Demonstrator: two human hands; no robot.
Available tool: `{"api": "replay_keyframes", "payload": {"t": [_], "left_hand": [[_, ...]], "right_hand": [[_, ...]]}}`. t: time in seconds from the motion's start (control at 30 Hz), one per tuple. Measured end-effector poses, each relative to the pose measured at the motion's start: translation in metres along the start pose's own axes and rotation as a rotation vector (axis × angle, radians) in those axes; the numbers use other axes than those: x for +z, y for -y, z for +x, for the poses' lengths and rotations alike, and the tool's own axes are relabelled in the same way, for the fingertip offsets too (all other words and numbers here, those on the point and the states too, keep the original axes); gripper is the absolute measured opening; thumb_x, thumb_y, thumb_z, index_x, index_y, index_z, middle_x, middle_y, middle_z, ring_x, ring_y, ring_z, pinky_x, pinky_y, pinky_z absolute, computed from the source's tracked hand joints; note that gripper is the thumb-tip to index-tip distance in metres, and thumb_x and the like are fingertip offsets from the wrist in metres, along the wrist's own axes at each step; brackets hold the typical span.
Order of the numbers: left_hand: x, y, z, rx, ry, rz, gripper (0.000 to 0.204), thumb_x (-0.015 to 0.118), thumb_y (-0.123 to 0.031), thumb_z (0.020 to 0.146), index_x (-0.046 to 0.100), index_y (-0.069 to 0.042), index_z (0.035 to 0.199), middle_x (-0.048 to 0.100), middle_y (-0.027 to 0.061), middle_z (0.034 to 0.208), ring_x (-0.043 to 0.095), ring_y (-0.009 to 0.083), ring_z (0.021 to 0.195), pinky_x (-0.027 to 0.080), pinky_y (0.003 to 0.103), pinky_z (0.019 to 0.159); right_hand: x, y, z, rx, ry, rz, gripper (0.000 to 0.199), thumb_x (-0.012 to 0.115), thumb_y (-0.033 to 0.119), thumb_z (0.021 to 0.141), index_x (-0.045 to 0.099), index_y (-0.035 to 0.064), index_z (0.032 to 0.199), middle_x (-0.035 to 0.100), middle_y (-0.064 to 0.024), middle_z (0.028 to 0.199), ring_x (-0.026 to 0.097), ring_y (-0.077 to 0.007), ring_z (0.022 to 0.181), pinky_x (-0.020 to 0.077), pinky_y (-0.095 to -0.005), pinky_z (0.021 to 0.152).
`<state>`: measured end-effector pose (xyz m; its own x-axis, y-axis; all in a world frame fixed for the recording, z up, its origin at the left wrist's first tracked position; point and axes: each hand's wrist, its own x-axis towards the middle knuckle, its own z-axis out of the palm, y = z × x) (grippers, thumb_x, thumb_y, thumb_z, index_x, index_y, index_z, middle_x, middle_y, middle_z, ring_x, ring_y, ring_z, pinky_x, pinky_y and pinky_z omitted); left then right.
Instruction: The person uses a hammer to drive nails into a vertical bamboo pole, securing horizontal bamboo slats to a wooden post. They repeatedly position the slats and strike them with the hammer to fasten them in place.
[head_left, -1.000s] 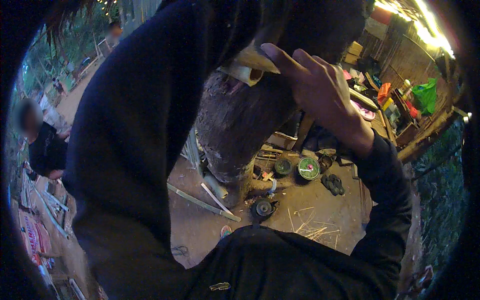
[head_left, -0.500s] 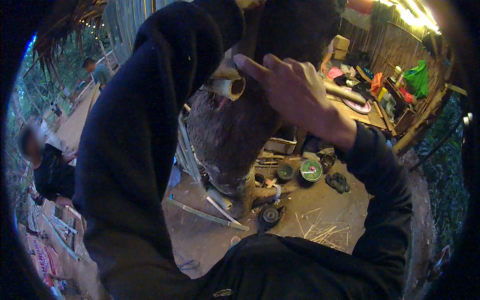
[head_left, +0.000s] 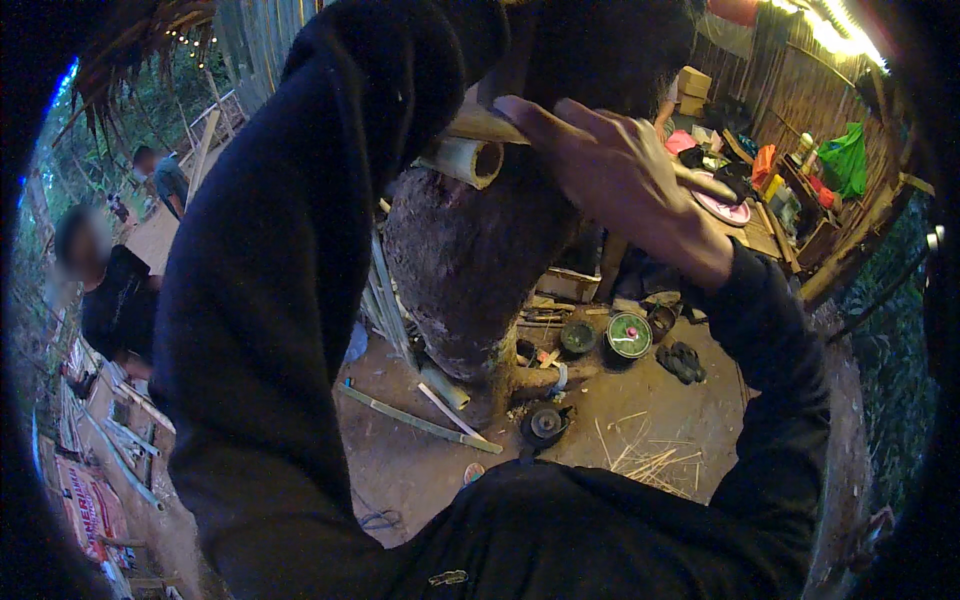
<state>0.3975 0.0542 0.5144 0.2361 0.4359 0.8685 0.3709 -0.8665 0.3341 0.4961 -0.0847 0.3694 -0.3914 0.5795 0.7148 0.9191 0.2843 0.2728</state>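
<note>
We see the bamboo tube (head_left: 470, 155) lying almost level against the big rough stump (head_left: 470, 270), its hollow open end pointing right. It is pale and yellowish. Our right hand (head_left: 610, 170) lies on it with spread fingers; our left hand is hidden.

boxes (head_left: 692, 88): tan cardboard, stacked, upper right by wall | banner (head_left: 92, 507): red, printed, laid flat at lower left
</note>
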Motion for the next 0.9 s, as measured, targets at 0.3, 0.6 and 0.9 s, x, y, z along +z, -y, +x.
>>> {"api": "replay_keyframes", "payload": {"t": [0.3,0.6,0.9], "left_hand": [[-0.025,-0.002,-0.061,0.365,-0.086,-0.293,0.042,0.064,-0.016,0.094,0.052,0.006,0.129,0.064,0.0202,0.122,0.062,0.0278,0.117,0.049,0.039,0.097],[-0.07,0.037,-0.146,-0.029,-0.214,0.08,0.037,0.074,-0.013,0.087,0.059,0.0,0.118,0.065,0.0144,0.112,0.066,0.0248,0.093,0.052,0.035,0.083],[-0.043,0.032,-0.163,-0.044,-0.217,0.078,0.041,0.08,-0.014,0.081,0.058,0.002,0.112,0.062,0.0172,0.103,0.064,0.0338,0.089,0.051,0.041,0.078]], "right_hand": [[0.044,0.048,-0.196,0.62,-0.017,0.7,0.022,0.067,0.016,0.091,0.057,-0.0005,0.103,0.064,-0.0202,0.081,0.062,-0.0407,0.071,0.0469,-0.0459,0.061],[0.062,0.048,-0.232,1.068,-0.136,1.191,0.032,0.069,0.01,0.092,0.055,-0.0043,0.118,0.07,-0.0125,0.106,0.064,-0.0144,0.1,0.0514,-0.0321,0.085],[0.04,0.017,-0.122,0.836,-0.259,1.136,0.027,0.067,0.008,0.094,0.056,0.0012,0.118,0.064,-0.0038,0.092,0.054,-0.0072,0.078,0.0472,-0.0261,0.069]]}}
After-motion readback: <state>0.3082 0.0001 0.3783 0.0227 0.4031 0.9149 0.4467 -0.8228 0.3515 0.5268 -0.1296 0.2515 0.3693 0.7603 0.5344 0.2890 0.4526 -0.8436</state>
